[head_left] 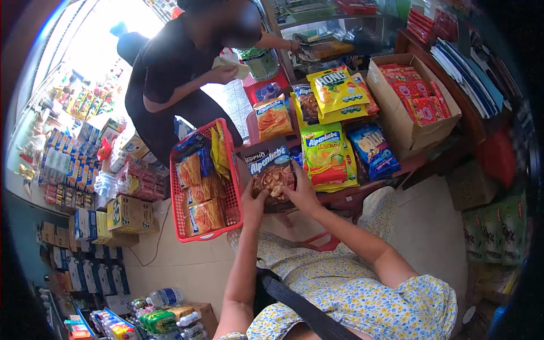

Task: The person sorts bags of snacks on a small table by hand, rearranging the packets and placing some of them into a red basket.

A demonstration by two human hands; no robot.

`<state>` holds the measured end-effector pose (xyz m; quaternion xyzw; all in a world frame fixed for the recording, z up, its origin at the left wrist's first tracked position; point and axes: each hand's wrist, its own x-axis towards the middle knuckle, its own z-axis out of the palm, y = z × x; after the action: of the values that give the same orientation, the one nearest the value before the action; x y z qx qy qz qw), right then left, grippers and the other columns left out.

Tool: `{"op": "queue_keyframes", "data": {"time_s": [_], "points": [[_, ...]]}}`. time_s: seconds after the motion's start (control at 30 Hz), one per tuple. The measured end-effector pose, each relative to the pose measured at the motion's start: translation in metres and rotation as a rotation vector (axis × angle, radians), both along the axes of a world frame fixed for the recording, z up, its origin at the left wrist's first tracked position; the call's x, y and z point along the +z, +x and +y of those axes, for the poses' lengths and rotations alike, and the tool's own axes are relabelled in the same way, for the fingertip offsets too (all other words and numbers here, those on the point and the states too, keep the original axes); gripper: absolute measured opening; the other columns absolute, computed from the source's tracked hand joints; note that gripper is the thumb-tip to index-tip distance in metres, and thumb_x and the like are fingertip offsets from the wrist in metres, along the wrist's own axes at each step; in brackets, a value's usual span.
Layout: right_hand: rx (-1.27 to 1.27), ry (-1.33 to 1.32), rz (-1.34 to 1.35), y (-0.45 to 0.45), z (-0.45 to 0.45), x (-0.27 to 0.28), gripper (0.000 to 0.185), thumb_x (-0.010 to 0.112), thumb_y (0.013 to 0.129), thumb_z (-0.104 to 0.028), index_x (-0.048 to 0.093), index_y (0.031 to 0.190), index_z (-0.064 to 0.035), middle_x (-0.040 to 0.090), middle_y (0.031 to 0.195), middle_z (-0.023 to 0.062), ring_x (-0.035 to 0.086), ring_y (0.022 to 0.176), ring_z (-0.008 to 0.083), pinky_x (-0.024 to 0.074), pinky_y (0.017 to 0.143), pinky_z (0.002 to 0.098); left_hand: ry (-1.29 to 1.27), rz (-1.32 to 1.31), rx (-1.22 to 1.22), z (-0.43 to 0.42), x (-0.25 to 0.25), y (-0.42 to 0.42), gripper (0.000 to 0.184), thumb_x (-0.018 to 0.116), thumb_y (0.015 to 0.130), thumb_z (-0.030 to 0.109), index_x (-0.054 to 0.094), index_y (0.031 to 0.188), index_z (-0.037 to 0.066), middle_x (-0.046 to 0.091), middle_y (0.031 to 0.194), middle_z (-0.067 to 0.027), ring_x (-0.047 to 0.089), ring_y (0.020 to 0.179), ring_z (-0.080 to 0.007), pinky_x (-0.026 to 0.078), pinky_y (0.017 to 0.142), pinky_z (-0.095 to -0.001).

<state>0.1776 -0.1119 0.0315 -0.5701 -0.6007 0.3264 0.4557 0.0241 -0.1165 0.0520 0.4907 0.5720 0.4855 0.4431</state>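
Observation:
A dark brown Alpenliebe candy bag (266,166) is upright between my two hands, its printed front towards me. My left hand (253,205) grips its lower left edge, thumb on the front. On its lower right side, my right hand (302,195) grips the same bag. Just left of it stands a red plastic basket (177,214) with orange candy bags (205,218) and yellow and blue packs inside. Beyond my hands lie an orange Alpenliebe bag (273,119), a green Alpenliebe bag (326,150), a blue candy bag (374,150) and yellow candy bags (339,90).
A cardboard box (419,139) of red packets stands at the right. Across from me a person in dark clothes (175,62) reaches to a glass case (362,28). Boxed goods (130,214) crowd the left floor, and bottles (164,296) stand lower left.

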Motion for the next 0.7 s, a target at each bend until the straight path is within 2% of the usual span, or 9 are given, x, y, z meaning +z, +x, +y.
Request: {"op": "queue_keyframes", "data": {"time_s": [0.03,0.07,0.13,0.17,0.3,0.4,0.43,0.53,0.7], "points": [[-0.008,0.021,0.084,0.002,0.002,0.001,0.067,0.066,0.072,-0.017,0.032,0.127,0.0007,0.049,0.114,0.0187,0.050,0.104,0.0276,0.0396,0.089,0.0347,-0.081,-0.311,-0.038,-0.003,0.016,0.003,0.046,0.054,0.078,-0.001,0.042,0.122,-0.001,0.057,0.105,-0.0092,0.058,0.087,-0.0169,0.048,0.076,-0.0277],[-0.008,0.023,0.085,0.006,0.006,0.000,0.067,0.066,0.072,-0.017,0.032,0.127,0.0007,0.049,0.114,0.0187,0.050,0.104,0.0276,0.0396,0.089,0.0347,-0.079,-0.310,-0.038,-0.004,0.020,0.002,0.046,0.054,0.078,-0.001,0.042,0.122,-0.001,0.057,0.105,-0.0092,0.058,0.087,-0.0169,0.048,0.076,-0.0277],[0.354,-0.475,0.845,0.014,0.012,0.002,0.058,0.067,0.073,-0.019,0.040,0.121,-0.0011,0.054,0.109,0.0105,0.053,0.097,0.0187,0.0426,0.085,0.0308,-0.169,-0.457,-0.123,-0.004,0.025,0.000,0.049,0.053,0.079,-0.002,0.038,0.125,0.000,0.056,0.106,-0.0098,0.057,0.090,-0.0161,0.048,0.077,-0.0264],[0.383,-0.471,0.925,0.017,0.010,0.003,0.049,0.066,0.075,-0.018,0.045,0.116,-0.0021,0.056,0.106,0.0055,0.054,0.095,0.0137,0.0429,0.085,0.0280,-0.166,-0.457,-0.126,-0.004,0.024,0.001,0.049,0.053,0.079,-0.002,0.038,0.125,0.000,0.056,0.106,-0.0098,0.057,0.090,-0.0161,0.048,0.077,-0.0264],[0.307,-0.448,0.809,0.023,0.010,-0.006,0.043,0.065,0.076,-0.015,0.047,0.113,-0.0013,0.056,0.103,0.0059,0.054,0.093,0.0136,0.0433,0.083,0.0280,-0.185,-0.511,-0.119,-0.003,0.009,0.010,0.054,0.053,0.079,-0.002,0.032,0.129,0.001,0.053,0.112,-0.0106,0.055,0.095,-0.0165,0.046,0.080,-0.0273],[0.131,-0.485,0.767,0.024,0.011,-0.007,0.039,0.063,0.076,-0.014,0.048,0.110,-0.0006,0.057,0.101,0.0054,0.054,0.090,0.0128,0.0436,0.080,0.0278,-0.167,-0.148,-0.056,-0.002,-0.004,0.008,0.055,0.052,0.081,0.003,0.029,0.131,0.002,0.051,0.114,-0.0111,0.051,0.099,-0.0168,0.043,0.082,-0.0262],[0.041,-0.457,0.559,0.025,0.012,-0.005,0.035,0.062,0.076,-0.012,0.049,0.107,0.0000,0.057,0.098,0.0052,0.054,0.087,0.0126,0.0439,0.078,0.0274,-0.162,-0.148,-0.055,-0.002,-0.008,0.006,0.055,0.052,0.081,0.003,0.029,0.131,0.002,0.051,0.114,-0.0111,0.051,0.099,-0.0168,0.043,0.082,-0.0262],[0.065,-0.387,0.645,0.028,0.006,-0.001,0.034,0.062,0.076,-0.012,0.050,0.105,0.0004,0.057,0.098,0.0056,0.055,0.087,0.0126,0.0440,0.077,0.0272,-0.097,0.152,-0.117,-0.005,-0.013,0.007,0.047,0.054,0.079,0.006,0.041,0.125,0.005,0.058,0.099,-0.0117,0.055,0.089,-0.0171,0.044,0.077,-0.0275],[0.047,-0.317,0.466,0.021,0.012,-0.043,0.035,0.061,0.077,-0.013,0.049,0.107,0.0001,0.058,0.098,0.0057,0.055,0.088,0.0130,0.0442,0.077,0.0271,-0.092,0.427,-0.200,-0.007,-0.013,0.008,0.040,0.051,0.081,0.006,0.046,0.121,0.003,0.056,0.107,-0.0136,0.054,0.095,-0.0198,0.041,0.083,-0.0284]]}}
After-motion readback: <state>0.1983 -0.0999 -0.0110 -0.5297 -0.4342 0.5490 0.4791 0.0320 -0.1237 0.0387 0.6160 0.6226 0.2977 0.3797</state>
